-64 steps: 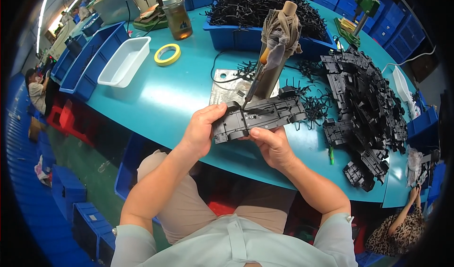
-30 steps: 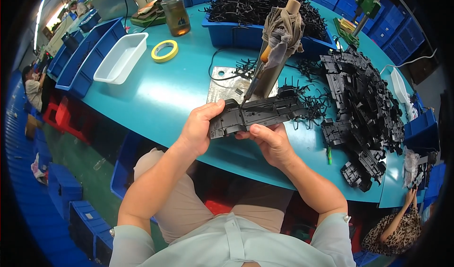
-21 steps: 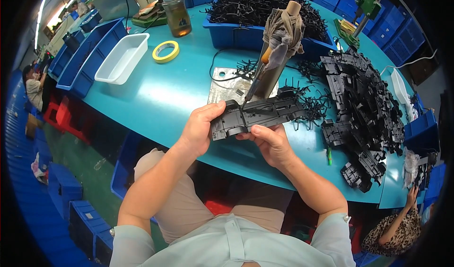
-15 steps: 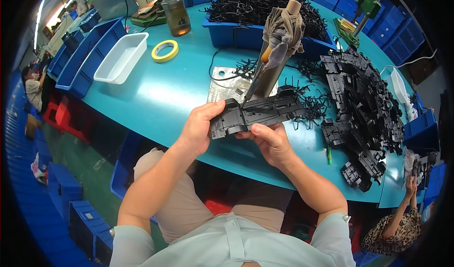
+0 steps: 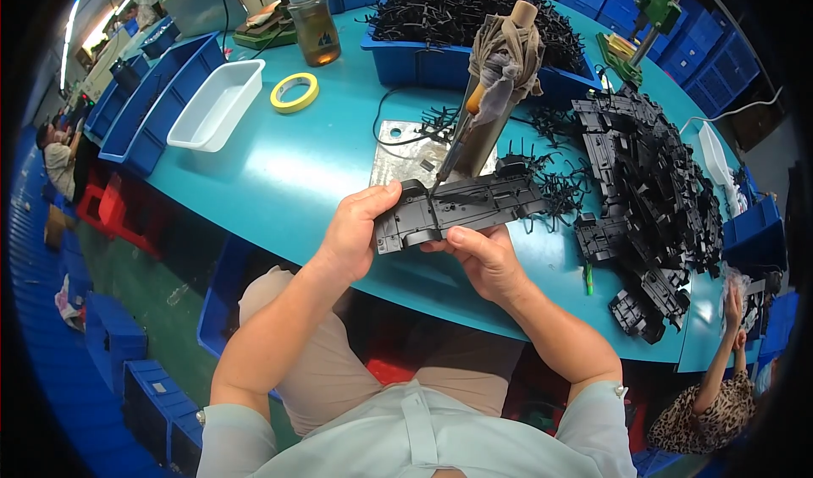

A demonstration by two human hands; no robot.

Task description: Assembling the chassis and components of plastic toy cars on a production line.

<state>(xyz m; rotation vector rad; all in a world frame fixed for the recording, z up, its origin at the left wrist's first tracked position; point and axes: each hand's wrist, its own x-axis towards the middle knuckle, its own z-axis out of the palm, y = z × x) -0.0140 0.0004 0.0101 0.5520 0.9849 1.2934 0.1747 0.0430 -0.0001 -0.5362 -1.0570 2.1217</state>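
My left hand (image 5: 356,228) grips the left end of a black plastic toy-car chassis (image 5: 470,203), thumb on top. Beneath its near edge my right hand (image 5: 484,256) is closed, thumb against the edge. A soldering iron (image 5: 457,149) with an orange-yellow handle slants down to the chassis, its tip at the upper face near my left thumb. The iron is fixed to a thick upright post (image 5: 508,55) wrapped in rag. Behind the chassis lies a metal base plate (image 5: 398,160). Small black branched plastic pieces (image 5: 563,186) are scattered beside its right end.
A heap of black chassis parts (image 5: 648,190) covers the right side of the table. Behind the post stands a blue bin (image 5: 415,63) full of black pieces. Yellow tape (image 5: 294,93), a white tray (image 5: 218,105) and a jar of brown liquid (image 5: 315,29) sit left. Another person (image 5: 707,406) works at far right.
The chassis has shifted very slightly down and left under the iron, both hands keeping their grip. At far right, the other person's hands have moved.
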